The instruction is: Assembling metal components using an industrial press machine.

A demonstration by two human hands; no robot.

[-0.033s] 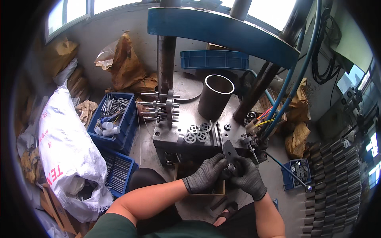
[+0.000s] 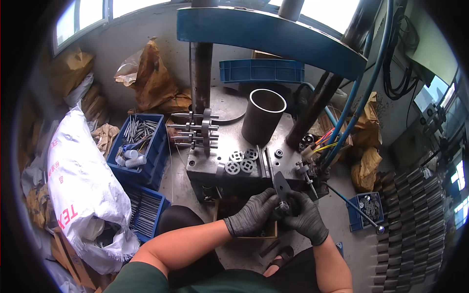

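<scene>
Both my hands wear grey gloves and meet in front of the press table. My right hand (image 2: 309, 220) is closed round a dark, flat metal plate (image 2: 281, 184) with a rounded end and a small hole, its end pointing up and away. My left hand (image 2: 251, 213) pinches at a small round metal part (image 2: 282, 207) below the plate; the fingers hide most of that part. On the steel press table (image 2: 229, 141) just beyond lie several slotted metal discs (image 2: 239, 162), with a small ring (image 2: 278, 153) to their right.
A thick steel tube (image 2: 264, 117) stands on the table under the blue press beam (image 2: 273, 36). Shafts with gears (image 2: 198, 131) stand at its left edge. Blue bins (image 2: 139, 146) with metal pins and a white sack (image 2: 88, 190) sit left. Stacked metal parts (image 2: 408, 229) and a blue bin (image 2: 366, 211) are right.
The press and table sit slightly higher and further left in the picture. My hands and the dark plate keep almost the same place.
</scene>
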